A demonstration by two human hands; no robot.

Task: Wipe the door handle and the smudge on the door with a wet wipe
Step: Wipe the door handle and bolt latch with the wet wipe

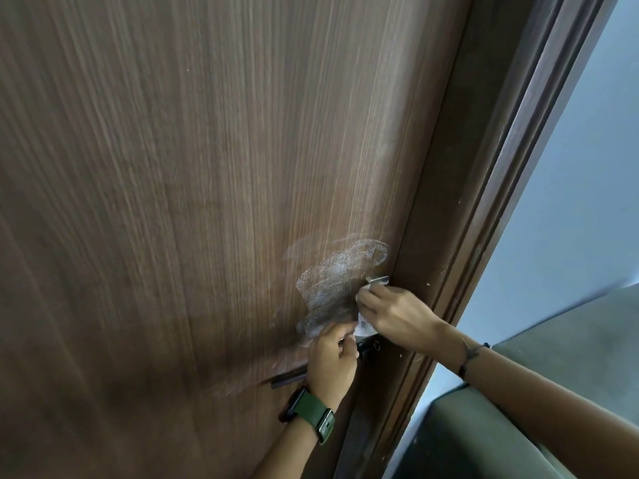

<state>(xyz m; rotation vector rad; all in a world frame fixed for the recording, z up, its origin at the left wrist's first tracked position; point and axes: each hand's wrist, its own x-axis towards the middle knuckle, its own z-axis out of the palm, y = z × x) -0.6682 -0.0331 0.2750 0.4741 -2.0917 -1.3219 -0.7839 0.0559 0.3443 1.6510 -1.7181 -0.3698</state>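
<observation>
A dark brown wooden door [207,167] fills the view. A whitish, wet-looking smudge [337,274] spreads on it above the lock. My right hand [394,316] is closed on a white wet wipe [363,324] and presses it against the door by a small metal latch piece [378,280]. My left hand [332,357], with a green watch on the wrist, grips the dark door handle [288,376], whose lever end pokes out to the left. The black lock hardware [368,347] shows between both hands.
The dark door frame [449,271] runs along the right side of the door. Beyond it is a pale grey wall [570,219] and a dark green surface [484,437] at lower right.
</observation>
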